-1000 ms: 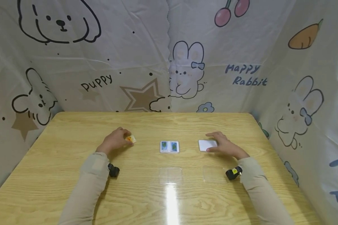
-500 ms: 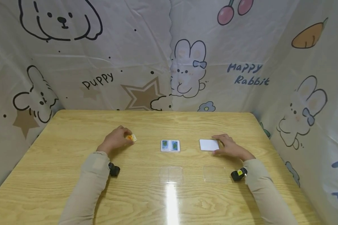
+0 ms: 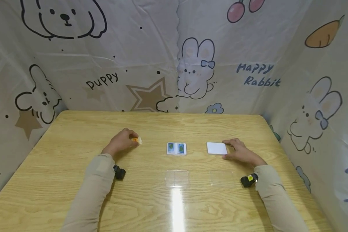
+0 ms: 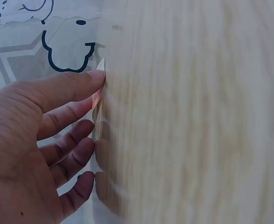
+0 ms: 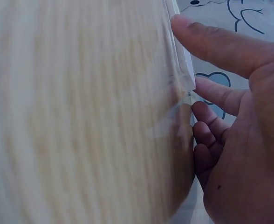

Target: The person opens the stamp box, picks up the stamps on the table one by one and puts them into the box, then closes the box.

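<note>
At the left of the tabletop, my left hand (image 3: 124,141) pinches a small card (image 3: 139,140) with an orange and pale yellow print. In the left wrist view the card (image 4: 99,93) shows between thumb and index finger, partly hidden. A white card or thin stack of cards (image 3: 216,148) lies at the right, with clear plastic along its edge in the right wrist view. My right hand (image 3: 242,152) is at its right end, thumb and index finger straight and apart, touching near its corners. Between the hands lies a shallow white-edged case with two blue-green picture cards (image 3: 176,148).
Two clear plastic covers lie on the table (image 3: 145,206) nearer me: one cover (image 3: 177,178) below the picture cards, another cover (image 3: 222,178) below the white card. Printed cloth (image 3: 150,64) hangs along the back and both sides. A black wrist camera (image 3: 120,172) sits at each cuff.
My right hand has slid to the right along the white card to its right end, while the card stays in place. My left hand keeps its pinch, almost still. The head view has shifted slightly.
</note>
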### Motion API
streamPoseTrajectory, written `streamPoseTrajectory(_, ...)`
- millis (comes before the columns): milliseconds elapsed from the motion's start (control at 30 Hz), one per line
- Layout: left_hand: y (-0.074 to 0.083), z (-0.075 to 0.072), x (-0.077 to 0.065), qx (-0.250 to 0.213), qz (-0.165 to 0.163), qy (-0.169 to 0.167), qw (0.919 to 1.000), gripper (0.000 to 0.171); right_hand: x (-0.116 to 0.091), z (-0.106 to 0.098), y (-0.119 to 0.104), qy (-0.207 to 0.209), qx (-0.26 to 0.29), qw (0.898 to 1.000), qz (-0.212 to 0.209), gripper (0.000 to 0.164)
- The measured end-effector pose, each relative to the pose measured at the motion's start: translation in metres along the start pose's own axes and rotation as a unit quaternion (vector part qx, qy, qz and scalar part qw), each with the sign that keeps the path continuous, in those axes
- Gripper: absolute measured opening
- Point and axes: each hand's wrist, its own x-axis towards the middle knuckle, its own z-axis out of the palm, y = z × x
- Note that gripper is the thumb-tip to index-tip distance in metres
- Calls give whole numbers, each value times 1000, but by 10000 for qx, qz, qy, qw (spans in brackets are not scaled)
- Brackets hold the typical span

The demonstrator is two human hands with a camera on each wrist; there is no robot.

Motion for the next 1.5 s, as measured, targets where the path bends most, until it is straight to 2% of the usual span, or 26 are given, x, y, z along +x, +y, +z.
streamPoseTrajectory(467,1,2,3,-254,95,-140,9995,36,-1,0,3,-7,77,10000,-33,72)
streamPoseTrajectory(967,8,0,4,-112,149,-159,9997,31,-1,-1,2,-11,53,10000,-47,68)
streamPoseTrajectory(1200,18,-2,7,-184,53,-235,9995,32,-1,-2,1,-1,84,10000,3,69)
streamPoseTrajectory(1367,28,-2,15,-107,147,-238,9996,33,-1,-2,1,-17,106,9999,57,70)
streamPoseTrajectory(1500,43,-3,20,-149,280,-152,9994,31,0,0,3,-26,115,9999,59,70)
